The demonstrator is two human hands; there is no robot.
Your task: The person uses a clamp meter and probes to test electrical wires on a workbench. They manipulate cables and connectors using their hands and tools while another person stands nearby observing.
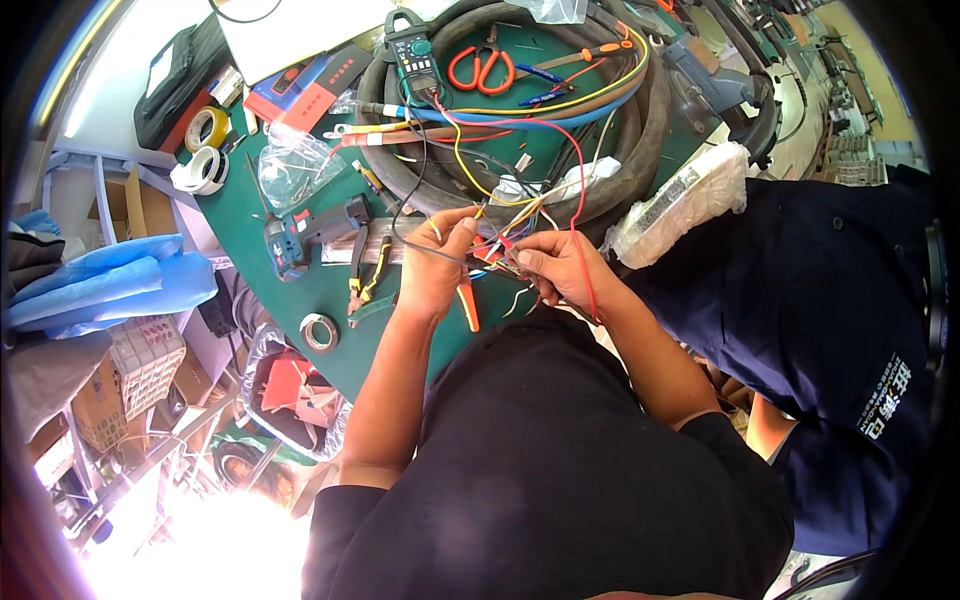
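Note:
At the table's near edge, my left hand (438, 262) is closed in a pinch on a thin yellow wire (481, 211). Just to its right, my right hand (566, 266) pinches a small red piece (492, 253) among thin wires; its exact kind is hard to make out. A black test lead (397, 222) runs from the green-and-black clamp meter (412, 62) down past my left hand. The meter's red test lead (581, 170) loops over my right wrist. Orange handles (468, 303) of a tool show below my hands, its other end hidden.
A thick black cable coil (645, 150) fills the green table's middle, with orange-handled scissors (482, 68) inside. On the left lie a cordless drill (312, 235), yellow-black pliers (370, 270) and tape rolls (320, 332). A person in dark clothes (790, 260) stands right, beside a bubble-wrapped item (680, 205).

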